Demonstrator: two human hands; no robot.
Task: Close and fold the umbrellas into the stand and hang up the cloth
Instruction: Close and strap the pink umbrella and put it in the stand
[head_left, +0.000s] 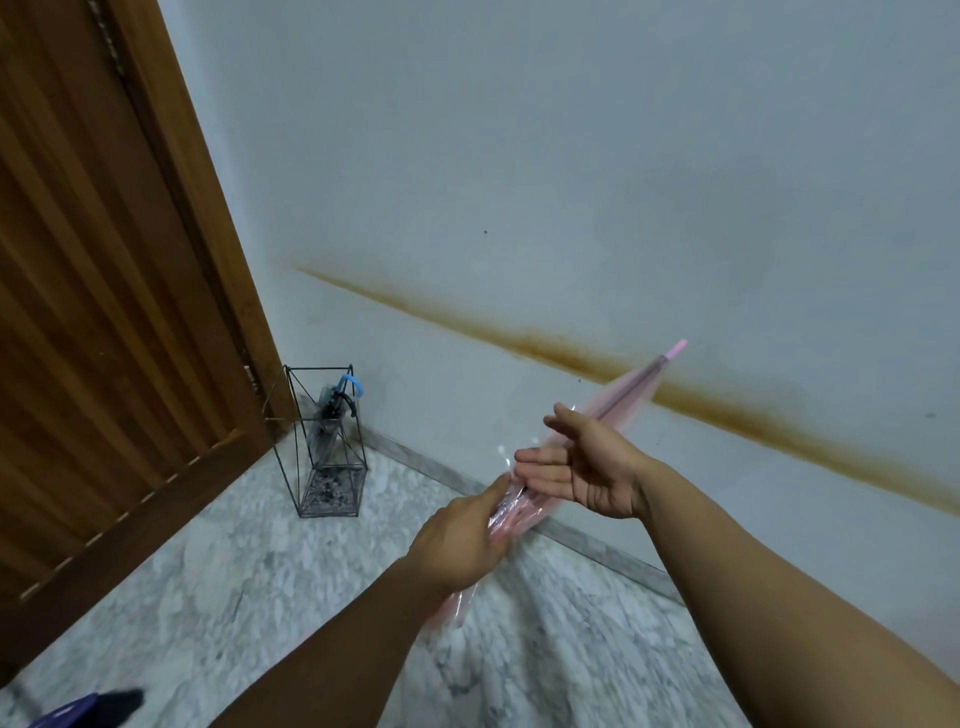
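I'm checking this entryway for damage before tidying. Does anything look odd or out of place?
Yes. A long rusty-brown stain runs slantwise across the pale wall, like a dried water mark or a rubbed streak. Otherwise the umbrella stand stands upright in the corner by the door.

You have two hands, left hand (460, 545) and right hand (582, 465), one pink umbrella (618, 402), one wire stand (324, 441), two umbrellas (332, 415) inside it, one door (104, 286).
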